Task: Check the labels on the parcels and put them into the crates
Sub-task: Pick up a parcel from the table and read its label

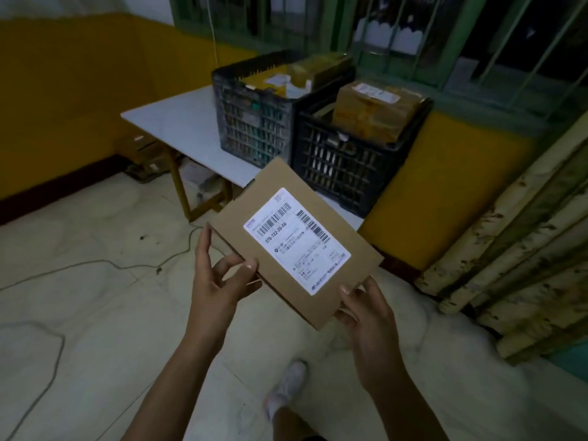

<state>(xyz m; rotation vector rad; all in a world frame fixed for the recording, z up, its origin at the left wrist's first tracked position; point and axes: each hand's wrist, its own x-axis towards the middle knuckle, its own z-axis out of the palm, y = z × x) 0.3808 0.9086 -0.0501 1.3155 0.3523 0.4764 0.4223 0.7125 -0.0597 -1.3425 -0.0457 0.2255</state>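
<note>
Two hands: hold one flat parcel (270, 186) in mid-air above the tiled floor, just short of the table (178, 122).
Left hand (219, 281): pinches the parcel's near left edge, thumb on the top face, fingers beneath, forefinger laid straight along the side edge.
Right hand (366, 316): pinches the nearest corner, thumb on top, remaining fingers curled under the board.
Parcel: thin brown cardboard mailer, tilted a little, well apart from both crates.
Label (296, 241): white, printed with barcodes, turned up toward the camera, clear of both thumbs.
Weight: judged light, since fingertip pinches alone carry it.
Stiffness: looks rigid and flat, with no sag between the two grips; could likely crease if squeezed mid-face.
Surface: matt board, probably a fair grip; the label sheet probably slicker.
Best hold: edges and corners, thumb above and fingers below, keeping the print uncovered for reading.
Left crate (254, 122): grey lattice, on the table, holding brown parcels.
Right crate (346, 167): black lattice, hard against its neighbour, topped by a taped parcel (375, 106) standing above the rim.
Placing: probably manageable one-handed; laid flat on top or slid in edge-first beside the boxes.
Risk: a loose corner pinch may let the mailer swing or slip.
</note>
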